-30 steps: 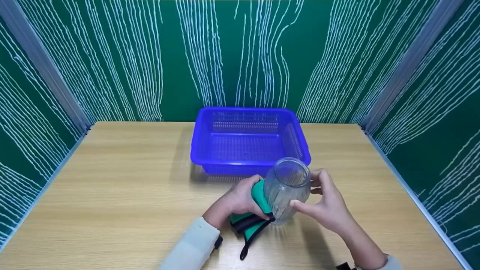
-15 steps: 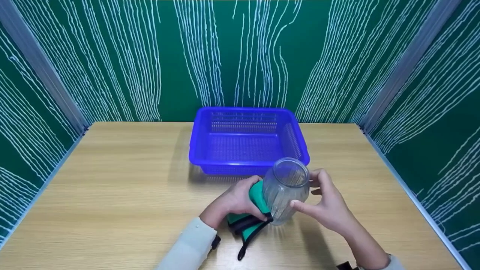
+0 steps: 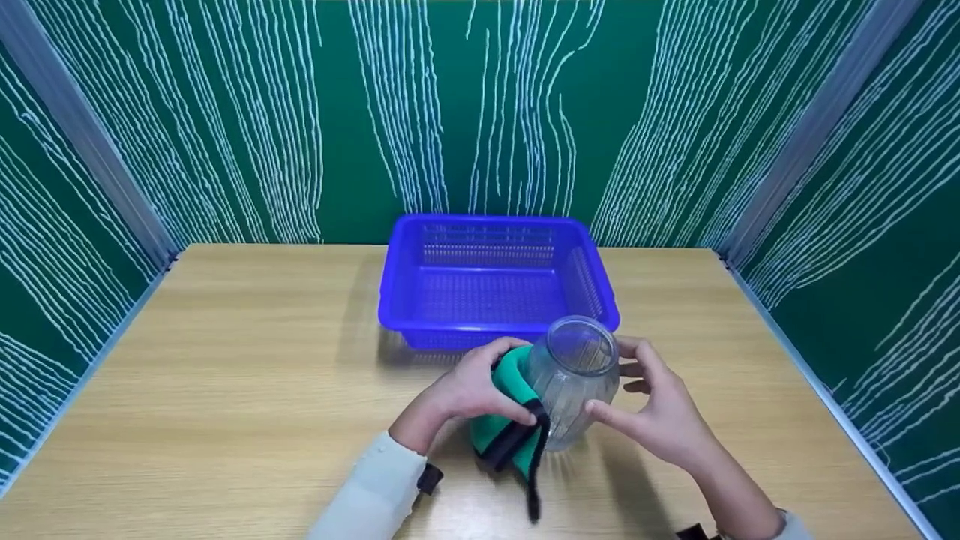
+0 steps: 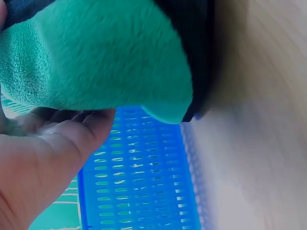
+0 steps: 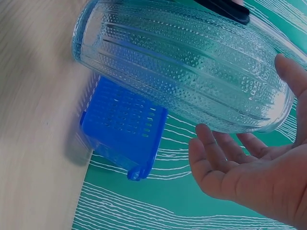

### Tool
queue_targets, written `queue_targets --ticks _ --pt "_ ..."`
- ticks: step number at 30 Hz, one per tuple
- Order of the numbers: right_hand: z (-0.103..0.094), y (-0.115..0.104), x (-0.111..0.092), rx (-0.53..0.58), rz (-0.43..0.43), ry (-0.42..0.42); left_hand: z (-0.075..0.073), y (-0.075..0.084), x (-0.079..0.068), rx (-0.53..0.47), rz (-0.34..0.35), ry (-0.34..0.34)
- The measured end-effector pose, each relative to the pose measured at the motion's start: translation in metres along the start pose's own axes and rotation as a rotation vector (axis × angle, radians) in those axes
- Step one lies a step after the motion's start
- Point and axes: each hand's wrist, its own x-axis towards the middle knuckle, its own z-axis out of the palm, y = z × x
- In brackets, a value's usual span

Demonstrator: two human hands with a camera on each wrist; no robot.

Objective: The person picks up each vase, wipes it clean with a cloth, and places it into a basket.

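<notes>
A clear glass jar with ribbed, dimpled sides stands upright in front of the basket, its round mouth facing up. My left hand grips a green cleaning cloth with black edging against the jar's left side; a black loop dangles from the cloth's lower corner. In the left wrist view the cloth bulges over the fingers and hides the jar. From the right, my right hand holds the jar with the thumb in front and fingers curled behind. The right wrist view shows the thumb at the jar's upper part.
A blue-purple perforated plastic basket sits just behind the jar, with nothing in it. The wooden table is bounded by green walls with white wavy lines at the back and both sides.
My left hand has slid the cloth slightly up along the jar's side, and the dangling loop has swung to the right. The jar and right hand stay almost in place.
</notes>
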Motion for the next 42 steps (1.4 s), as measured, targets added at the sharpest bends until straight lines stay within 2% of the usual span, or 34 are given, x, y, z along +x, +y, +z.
queue_targets --ticks 7,12,16,19,27,33,35,42 --pt "0.000 -0.002 -0.001 0.019 -0.006 0.015 -0.005 0.013 -0.001 -0.107 0.013 0.040" --pt "0.000 -0.002 0.001 0.022 -0.026 0.015 -0.011 0.040 -0.011 -0.221 0.016 0.038" --pt "0.000 -0.001 0.001 0.021 -0.033 0.010 -0.014 0.059 -0.016 -0.218 -0.003 0.043" --pt "-0.001 -0.001 0.002 0.024 -0.036 0.009 -0.014 0.066 -0.017 -0.198 -0.016 0.056" --pt "0.001 0.002 0.003 0.042 -0.034 0.006 -0.004 0.048 -0.003 -0.159 -0.017 0.122" --pt "0.001 0.003 0.003 0.049 -0.024 0.009 0.000 0.044 0.001 -0.151 -0.018 0.154" --pt "0.001 0.003 0.003 0.049 -0.022 0.009 0.000 0.046 0.001 -0.149 -0.010 0.148" --pt "0.002 0.005 0.003 0.063 -0.026 -0.001 -0.008 0.070 -0.013 -0.181 0.006 0.102"
